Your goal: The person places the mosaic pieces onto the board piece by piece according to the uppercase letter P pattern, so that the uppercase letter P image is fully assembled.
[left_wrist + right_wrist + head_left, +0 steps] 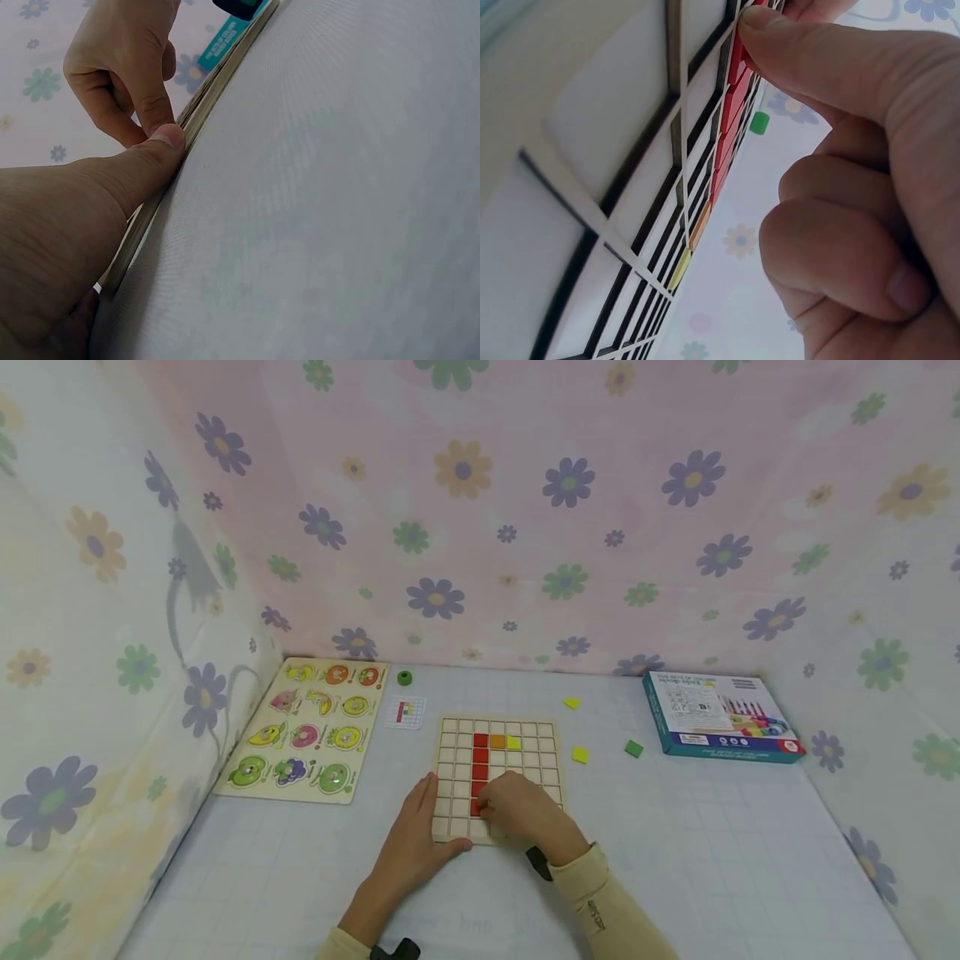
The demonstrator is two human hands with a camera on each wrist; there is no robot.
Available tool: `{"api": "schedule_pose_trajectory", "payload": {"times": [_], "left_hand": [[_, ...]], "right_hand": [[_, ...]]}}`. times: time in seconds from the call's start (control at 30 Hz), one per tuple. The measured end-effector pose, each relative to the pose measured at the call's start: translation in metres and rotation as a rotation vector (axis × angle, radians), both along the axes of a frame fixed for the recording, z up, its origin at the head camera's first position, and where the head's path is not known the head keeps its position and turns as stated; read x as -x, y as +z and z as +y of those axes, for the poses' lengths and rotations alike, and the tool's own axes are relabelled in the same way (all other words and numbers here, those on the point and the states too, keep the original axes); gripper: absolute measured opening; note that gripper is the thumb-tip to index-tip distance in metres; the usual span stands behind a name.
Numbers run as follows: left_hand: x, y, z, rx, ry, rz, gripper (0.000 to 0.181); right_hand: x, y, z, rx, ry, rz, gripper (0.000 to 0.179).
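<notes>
Grid board [461, 764] lies flat on the table directly ahead of the person, between and just beyond the wrists. Its column of red tiles [480, 757] has its long axis running away from the body; an orange tile [497, 742] and a yellow tile [513, 743] turn off to the right at the far end. Right hand [525, 814] is over the board, thumb and fingertip pinched at the nearest red tile [476, 807], other fingers curled; it is the nearer hand to the column. Left hand [416, 835] is extended, fingers along the left edge, thumb against the near edge, likely bracing. Hands are separate but near each other. Seating depth of that tile: cannot tell.
</notes>
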State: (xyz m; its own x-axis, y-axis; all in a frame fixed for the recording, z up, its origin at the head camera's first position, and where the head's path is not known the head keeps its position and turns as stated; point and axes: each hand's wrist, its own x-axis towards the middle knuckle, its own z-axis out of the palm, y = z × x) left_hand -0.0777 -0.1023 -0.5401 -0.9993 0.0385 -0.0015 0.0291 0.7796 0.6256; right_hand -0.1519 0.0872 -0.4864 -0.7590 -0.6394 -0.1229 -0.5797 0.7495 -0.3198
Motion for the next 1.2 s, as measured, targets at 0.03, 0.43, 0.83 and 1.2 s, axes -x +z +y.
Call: {"api": "schedule_pose_trajectory", "payload": {"times": [0.03, 0.43, 0.83, 1.2], "left_hand": [[0.000, 0.000, 0.000, 0.001, 0.001, -0.002, 0.121], [-0.001, -0.005, 0.001, 0.010, 0.010, -0.010, 0.123], [0.001, -0.004, 0.001, 0.014, -0.003, 0.013, 0.122], [0.000, -0.002, 0.002, 0.017, 0.004, -0.006, 0.123]], "right_hand": [[0.000, 0.000, 0.000, 0.000, 0.001, -0.003, 0.009], [0.008, -0.002, 0.009, 0.102, 0.004, -0.114, 0.009], [0.036, 0.004, 0.067, 0.286, -0.252, -0.126, 0.032], [0.057, -0.001, 0.166, 0.407, -0.615, -0.079, 0.045]]}}
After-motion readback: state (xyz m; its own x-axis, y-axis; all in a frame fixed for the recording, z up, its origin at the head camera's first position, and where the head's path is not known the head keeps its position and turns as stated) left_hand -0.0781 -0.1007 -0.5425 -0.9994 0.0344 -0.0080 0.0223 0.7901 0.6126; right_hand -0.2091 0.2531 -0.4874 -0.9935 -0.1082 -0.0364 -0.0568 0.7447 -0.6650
